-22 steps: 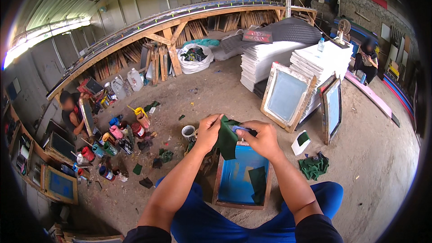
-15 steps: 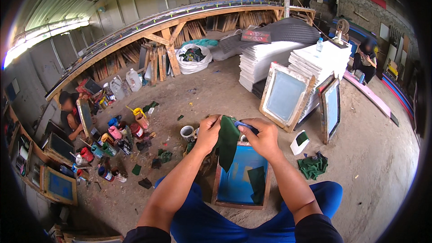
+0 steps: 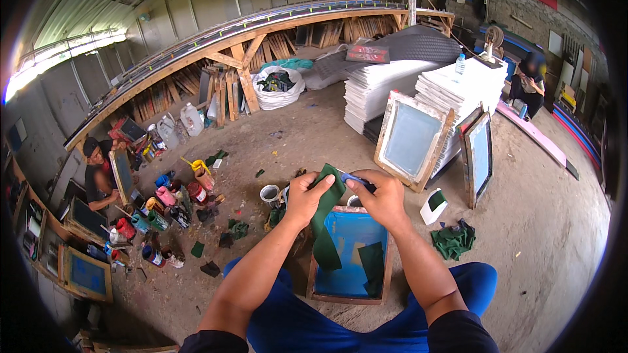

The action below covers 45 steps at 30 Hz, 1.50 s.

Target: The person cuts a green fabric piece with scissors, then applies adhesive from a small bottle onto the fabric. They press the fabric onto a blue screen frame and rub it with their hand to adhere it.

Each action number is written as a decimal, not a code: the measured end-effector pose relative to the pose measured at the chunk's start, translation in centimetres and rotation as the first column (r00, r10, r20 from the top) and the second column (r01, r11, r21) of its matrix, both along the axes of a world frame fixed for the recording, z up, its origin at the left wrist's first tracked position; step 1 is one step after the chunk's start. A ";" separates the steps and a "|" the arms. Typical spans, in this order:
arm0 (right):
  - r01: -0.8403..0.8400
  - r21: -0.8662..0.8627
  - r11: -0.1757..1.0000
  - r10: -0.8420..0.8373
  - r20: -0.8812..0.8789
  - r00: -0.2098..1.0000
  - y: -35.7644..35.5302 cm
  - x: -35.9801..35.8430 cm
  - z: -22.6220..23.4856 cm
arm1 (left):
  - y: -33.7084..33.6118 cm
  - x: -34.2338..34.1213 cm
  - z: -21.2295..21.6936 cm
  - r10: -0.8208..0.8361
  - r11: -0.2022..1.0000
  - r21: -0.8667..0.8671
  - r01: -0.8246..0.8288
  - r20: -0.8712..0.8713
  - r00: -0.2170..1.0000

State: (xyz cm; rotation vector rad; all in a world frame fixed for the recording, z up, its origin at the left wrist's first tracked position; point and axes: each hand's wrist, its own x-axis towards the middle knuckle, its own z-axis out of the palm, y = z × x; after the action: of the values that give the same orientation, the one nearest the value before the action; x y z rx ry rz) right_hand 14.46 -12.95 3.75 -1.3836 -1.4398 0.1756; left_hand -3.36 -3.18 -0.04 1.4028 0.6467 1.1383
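Note:
My left hand [image 3: 305, 197] is closed on a strip of dark green cloth [image 3: 327, 238], pinching it near its upper end. The strip hangs over a wood-framed blue screen [image 3: 335, 287] in front of me. In my right hand [image 3: 381, 197] is a small blue-handled tool [image 3: 353, 180], pointed left at the cloth's upper edge. My fingers cover much of the tool, so its exact kind does not show. Another dark green cloth piece [image 3: 373, 268] lies on the screen's right side.
Crumpled green cloth [image 3: 453, 240] and a white container [image 3: 434, 207] are on the floor to the right. Framed screens [image 3: 414, 140] lean against stacked white sheets [image 3: 376, 95]. Paint containers [image 3: 196, 193] crowd the left, near a person [image 3: 98, 173]. Another person [image 3: 528, 85] sits far right.
The cloth strip has turned and now hangs more to the left and lower, with more of its length showing. Both hands stay close together, still holding cloth and tool.

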 end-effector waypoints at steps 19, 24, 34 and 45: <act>0.039 -0.048 0.998 -0.030 0.177 0.984 0.3 1.1 -0.1 | 0.7 -1.0 0.1 -0.161 0.982 0.063 0.179 -0.226 0.961; 0.034 -0.194 0.980 -0.007 0.137 0.991 0.7 2.3 -1.4 | 0.8 -1.4 0.2 -0.166 0.981 0.056 0.188 -0.276 0.947; 0.267 -0.050 0.962 -0.271 -0.256 0.928 1.5 9.6 0.7 | 1.3 -2.9 -1.0 -0.122 0.985 0.054 0.165 -0.455 0.882; -0.439 -0.177 0.881 0.046 -0.891 0.451 2.6 1.6 -4.9 | 0.6 1.3 -2.0 -0.151 0.986 0.038 0.160 -0.181 0.972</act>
State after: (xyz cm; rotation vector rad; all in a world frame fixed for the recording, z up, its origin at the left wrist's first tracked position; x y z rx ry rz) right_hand 16.03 -10.33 -1.12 -1.0596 -0.6918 1.2635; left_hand -2.03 -2.61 -2.08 1.5837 0.6237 0.9188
